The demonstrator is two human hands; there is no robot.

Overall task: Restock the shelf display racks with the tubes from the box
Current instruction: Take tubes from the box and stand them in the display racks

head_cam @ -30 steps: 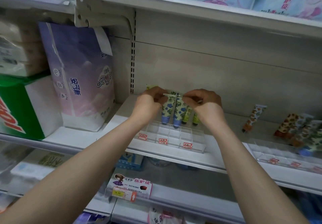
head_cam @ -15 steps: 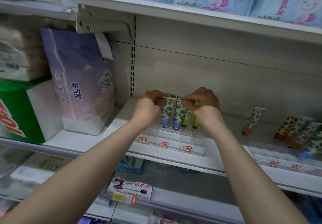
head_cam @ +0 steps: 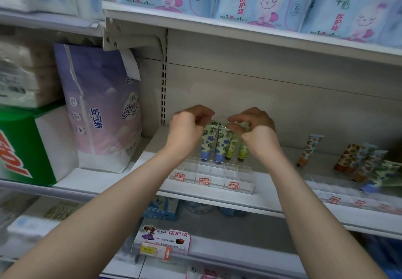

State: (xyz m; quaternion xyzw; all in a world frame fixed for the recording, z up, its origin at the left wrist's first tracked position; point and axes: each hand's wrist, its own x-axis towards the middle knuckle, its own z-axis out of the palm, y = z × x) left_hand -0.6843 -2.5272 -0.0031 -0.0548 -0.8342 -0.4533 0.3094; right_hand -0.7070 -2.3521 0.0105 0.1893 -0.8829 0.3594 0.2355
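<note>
Head: curled fingers [head_cam: 204,110] around tube tops [head_cam: 210,130]

The forefinger of the left hand [head_cam: 187,131] has arched up above the tops of the tubes [head_cam: 219,144].

L grip [head_cam: 186,127], R grip [head_cam: 255,132], both bare, forearms [head_cam: 121,194] bare to frame edge

Floral-print plastic tubes [head_cam: 214,141]: tops hidden behind left hand [head_cam: 187,126] and right hand [head_cam: 254,130], grip unclear. Small red price labels [head_cam: 204,181] unreadable.
</note>
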